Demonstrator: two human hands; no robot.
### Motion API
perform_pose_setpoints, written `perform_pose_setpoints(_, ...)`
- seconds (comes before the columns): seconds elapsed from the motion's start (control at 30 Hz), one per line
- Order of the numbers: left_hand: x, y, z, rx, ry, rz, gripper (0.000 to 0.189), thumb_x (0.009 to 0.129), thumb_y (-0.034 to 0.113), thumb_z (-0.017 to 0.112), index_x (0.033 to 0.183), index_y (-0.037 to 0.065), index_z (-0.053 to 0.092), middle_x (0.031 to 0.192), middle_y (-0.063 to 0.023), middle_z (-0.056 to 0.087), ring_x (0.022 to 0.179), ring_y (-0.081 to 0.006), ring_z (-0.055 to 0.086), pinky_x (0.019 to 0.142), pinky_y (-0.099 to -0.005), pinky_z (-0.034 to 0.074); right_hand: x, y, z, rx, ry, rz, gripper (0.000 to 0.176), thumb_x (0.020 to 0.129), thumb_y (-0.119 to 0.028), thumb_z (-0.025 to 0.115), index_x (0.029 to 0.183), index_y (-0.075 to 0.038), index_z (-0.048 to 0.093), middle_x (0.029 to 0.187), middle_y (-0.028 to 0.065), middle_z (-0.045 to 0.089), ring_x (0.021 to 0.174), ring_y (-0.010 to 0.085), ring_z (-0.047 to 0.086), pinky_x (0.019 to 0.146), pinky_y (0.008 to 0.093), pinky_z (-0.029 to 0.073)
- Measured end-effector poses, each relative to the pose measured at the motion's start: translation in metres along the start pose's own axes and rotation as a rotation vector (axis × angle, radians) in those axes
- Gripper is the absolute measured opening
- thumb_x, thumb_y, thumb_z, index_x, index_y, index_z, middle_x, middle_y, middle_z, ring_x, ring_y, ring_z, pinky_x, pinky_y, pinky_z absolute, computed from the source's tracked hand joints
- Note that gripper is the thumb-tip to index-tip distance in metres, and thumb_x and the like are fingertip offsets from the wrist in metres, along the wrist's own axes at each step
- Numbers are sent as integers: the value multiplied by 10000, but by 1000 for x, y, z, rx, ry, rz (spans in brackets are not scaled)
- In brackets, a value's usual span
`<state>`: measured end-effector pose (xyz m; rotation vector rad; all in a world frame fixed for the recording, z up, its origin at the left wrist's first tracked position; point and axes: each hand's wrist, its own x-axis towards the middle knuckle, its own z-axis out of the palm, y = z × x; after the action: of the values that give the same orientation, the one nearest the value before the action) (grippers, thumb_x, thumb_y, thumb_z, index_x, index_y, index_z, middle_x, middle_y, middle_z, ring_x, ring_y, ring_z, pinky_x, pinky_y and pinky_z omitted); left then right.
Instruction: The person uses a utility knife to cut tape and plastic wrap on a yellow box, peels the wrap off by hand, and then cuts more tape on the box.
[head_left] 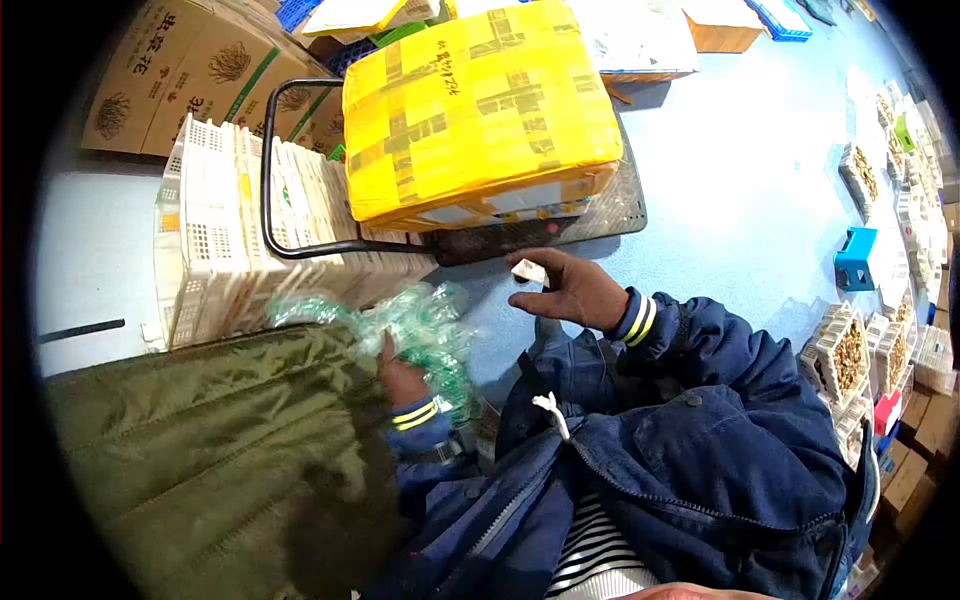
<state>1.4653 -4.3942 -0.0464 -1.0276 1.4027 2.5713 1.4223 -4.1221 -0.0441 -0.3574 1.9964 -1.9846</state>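
My left hand (398, 378) grips a crumpled bundle of clear plastic bags with green print (425, 335), held low beside an olive padded cover (215, 450). My right hand (567, 288) is raised just right of it and pinches a small white piece (529, 271) between thumb and fingers. Both wrists show blue sleeves with yellow stripes. Just beyond both hands stands a cart with a black handle (268, 170), carrying a large box wrapped in yellow tape (478, 110).
White plastic crates (215, 225) stand stacked at the left behind the cart handle, with cardboard cartons (190, 75) farther back. On the right, trays of small brown items (850, 350) and a blue holder (856, 258) line the pale blue floor (740, 170).
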Motion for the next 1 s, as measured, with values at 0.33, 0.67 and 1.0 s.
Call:
perform_pose_setpoints(0.33, -75, -196, 175, 1461, -645, 525, 346, 825, 112, 546, 1129, -43, 490, 946, -217, 573, 903, -316, 566, 746, -381, 455, -139, 43, -120, -351, 158, 416, 818, 592, -464, 742, 1196, -2, 442, 1029, 213, 589, 943, 354, 583, 827, 373, 464)
perform_pose_setpoints(0.67, -73, -167, 272, -148, -628, -775, 932, 774, 732, 314, 1263, -61, 349, 1315, -287, 306, 1221, -465, 281, 1001, -574, 274, -171, 55, -225, -150, 545, 348, 667, 588, -348, 765, 1068, 50, 529, 931, 156, 611, 822, 229, 586, 743, 324, 464)
perform_pose_setpoints(1.0, 12, -145, 322, -184, -1059, -582, 994, 741, 782, 231, 1313, -23, 344, 1383, -248, 263, 1283, -418, 226, 1003, -550, 263, -118, 44, -325, 110, 502, 409, 548, 618, -342, 753, 950, 52, 566, 741, 70, 581, 638, 133, 528, 594, 259, 448)
